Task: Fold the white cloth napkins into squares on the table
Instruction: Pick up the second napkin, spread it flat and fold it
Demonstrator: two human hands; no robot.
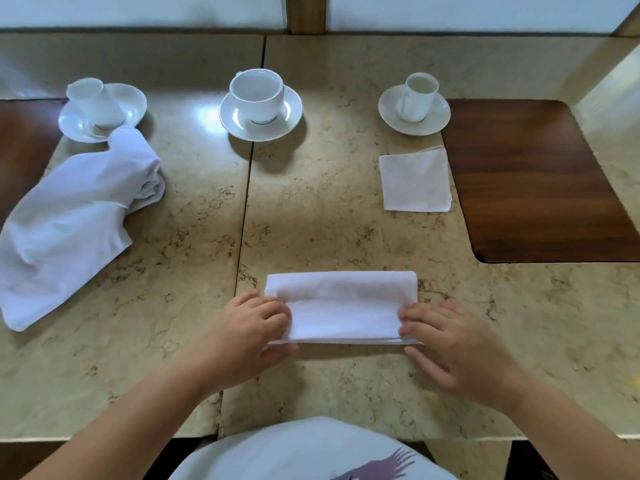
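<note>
A white cloth napkin (341, 304), folded into a long rectangle, lies in front of me near the table's front edge. My left hand (247, 336) pinches its left end, fingers on top and thumb under the near corner. At the right end, my right hand (450, 344) pinches the near corner in the same way. A finished square napkin (415, 181) lies at the right, below a cup. Several unfolded white napkins (72, 216) lie crumpled in a heap at the left.
Three white cups on saucers stand across the back: left (100, 109), middle (259, 102), right (415, 102). The marble table (311, 209) has dark wooden inlays at the right (540, 181) and far left (20, 143). A seam runs down the table's middle.
</note>
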